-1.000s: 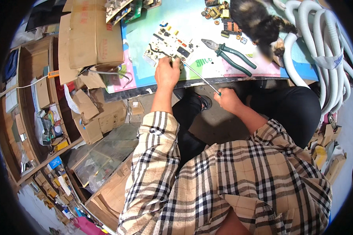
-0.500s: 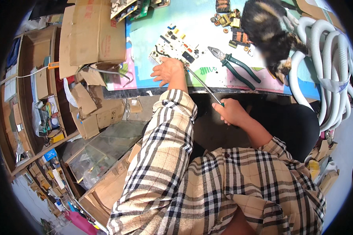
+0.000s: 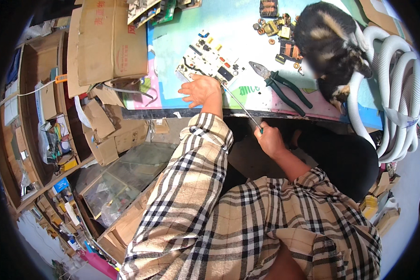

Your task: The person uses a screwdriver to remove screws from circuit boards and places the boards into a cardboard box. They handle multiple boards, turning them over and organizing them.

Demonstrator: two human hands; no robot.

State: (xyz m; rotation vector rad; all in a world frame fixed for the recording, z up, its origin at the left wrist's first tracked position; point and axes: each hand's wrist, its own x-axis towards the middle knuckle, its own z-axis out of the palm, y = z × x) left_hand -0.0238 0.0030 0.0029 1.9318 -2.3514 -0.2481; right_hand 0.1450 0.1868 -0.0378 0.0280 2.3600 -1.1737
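My left hand (image 3: 201, 91) lies with its fingers spread at the near edge of a pale circuit board (image 3: 208, 59) dotted with small parts. In my right hand (image 3: 271, 141), below the table's front edge, is the handle of a long screwdriver (image 3: 240, 106). Its thin shaft slants up and left, and the tip meets the board's near right side beside my left wrist; the exact contact point is too small to tell. Pliers (image 3: 284, 87) with dark green handles lie right of the board, jaws toward it.
A black and tan cat (image 3: 329, 39) is on the table at right, beside coiled white corrugated hose (image 3: 396, 88). Copper coils and transformers (image 3: 289, 49) lie near the cat. Cardboard boxes (image 3: 102, 42) stand at left, more boards (image 3: 165, 11) at the back, and wooden shelves (image 3: 42, 107) far left.
The view has shifted slightly. My right hand and the screwdriver handle have moved a little left and nearer to me. My left hand stays at the board's near edge.
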